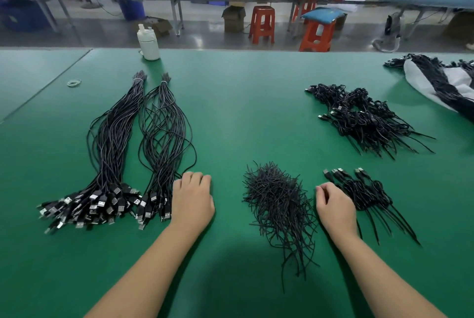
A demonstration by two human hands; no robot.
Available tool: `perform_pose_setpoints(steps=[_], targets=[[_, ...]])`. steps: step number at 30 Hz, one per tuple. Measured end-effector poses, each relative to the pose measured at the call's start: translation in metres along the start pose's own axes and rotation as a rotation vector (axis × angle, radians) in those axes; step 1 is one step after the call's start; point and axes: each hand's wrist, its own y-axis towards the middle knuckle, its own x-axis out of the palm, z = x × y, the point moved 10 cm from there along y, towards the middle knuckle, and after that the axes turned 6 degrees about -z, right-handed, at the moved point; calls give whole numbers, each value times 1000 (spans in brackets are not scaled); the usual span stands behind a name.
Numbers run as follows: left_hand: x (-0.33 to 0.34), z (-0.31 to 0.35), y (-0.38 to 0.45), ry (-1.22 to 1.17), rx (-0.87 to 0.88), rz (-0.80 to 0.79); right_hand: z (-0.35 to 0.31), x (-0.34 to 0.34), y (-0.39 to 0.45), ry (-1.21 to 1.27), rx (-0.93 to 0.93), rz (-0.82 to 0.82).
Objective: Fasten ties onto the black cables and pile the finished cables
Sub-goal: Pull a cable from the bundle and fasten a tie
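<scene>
Fingers [196, 176] beside cable bundles [164, 138], bottle [148, 44] beyond

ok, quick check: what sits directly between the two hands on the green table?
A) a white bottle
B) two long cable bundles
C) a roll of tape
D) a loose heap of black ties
D: the heap of black ties lies on the green table between the left hand and the right hand; the white bottle stands at the far edge and the long cable bundles lie left of the left hand.
</scene>
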Motion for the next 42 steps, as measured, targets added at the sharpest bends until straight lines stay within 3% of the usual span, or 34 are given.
perform_pose_setpoints(steps=[4,17,20,23,29,32,38,42], targets=[[14,-13,23,150,-41,-234,0,0,-1,-6,-5,-2],[4,9,11,121,198,-86,-2,0,-2,-49,-5,-2],[-15,29,-2,-8,293,6,-2,0,-3,-50,-6,-2],[-8,35,-12,-216,266,-32,-2,0,-3,-45,-5,-6],[10,43,-31,-526,255,-249,-3,-1,-3,-34,-5,-6],[23,54,-42,-541,298,-365,-3,-1,-4,-38,-10,-4],[19,42,-52,-185,465,-79,-4,-1,-5,-32,-13,-6],[28,22,-49,-136,427,-33,-4,-2,-5,-31,-13,-1]])
